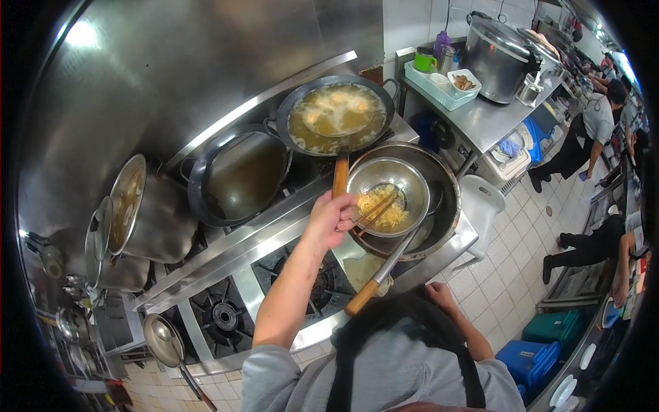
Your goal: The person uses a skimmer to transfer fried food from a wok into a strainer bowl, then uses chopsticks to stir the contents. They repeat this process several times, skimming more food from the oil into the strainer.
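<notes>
one jerk from a splash, upper middle of the frame
left hand (331, 221) has fingers wrapped around the wooden handle (340, 177) at centre; a sudden tilt could slop the wok (283, 113)'s bubbling liquid. right hand (441, 297), lower middle: can't tell its grip.

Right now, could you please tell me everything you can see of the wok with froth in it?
The wok is round, dark and metallic-looking, with a loop handle at either side. It sits upright behind the large pan, beside another wok. Cloudy yellowish liquid fills much of it, with pale froth on top. A wooden-handled tool, held in the left hand, reaches over its near rim. Its underside is hidden.
</notes>
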`<state>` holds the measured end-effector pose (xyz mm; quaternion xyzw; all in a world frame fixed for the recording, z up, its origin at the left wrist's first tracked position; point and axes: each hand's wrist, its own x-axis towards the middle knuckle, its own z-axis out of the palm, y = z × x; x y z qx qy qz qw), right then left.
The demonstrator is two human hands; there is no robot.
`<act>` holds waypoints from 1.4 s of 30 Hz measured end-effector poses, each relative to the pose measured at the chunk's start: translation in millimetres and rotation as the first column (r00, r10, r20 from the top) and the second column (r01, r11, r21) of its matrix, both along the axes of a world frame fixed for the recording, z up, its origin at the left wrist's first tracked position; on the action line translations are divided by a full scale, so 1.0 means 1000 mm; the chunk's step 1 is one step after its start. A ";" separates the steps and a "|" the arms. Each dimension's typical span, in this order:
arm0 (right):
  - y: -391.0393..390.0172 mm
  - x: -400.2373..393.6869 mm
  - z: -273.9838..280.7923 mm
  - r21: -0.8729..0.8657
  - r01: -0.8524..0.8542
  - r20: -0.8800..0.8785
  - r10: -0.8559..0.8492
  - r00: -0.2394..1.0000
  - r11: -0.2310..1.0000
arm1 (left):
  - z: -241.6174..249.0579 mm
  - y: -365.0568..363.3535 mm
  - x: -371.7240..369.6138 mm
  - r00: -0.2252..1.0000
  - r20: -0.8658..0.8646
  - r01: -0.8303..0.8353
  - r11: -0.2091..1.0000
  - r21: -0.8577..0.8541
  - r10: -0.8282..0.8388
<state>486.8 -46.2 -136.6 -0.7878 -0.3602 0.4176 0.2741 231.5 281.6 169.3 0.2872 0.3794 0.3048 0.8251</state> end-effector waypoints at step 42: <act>0.005 -0.002 0.007 -0.019 -0.036 0.009 0.036 0.999 0.999 | 0.001 0.019 -0.015 0.989 0.143 -0.008 0.985 -0.173 0.033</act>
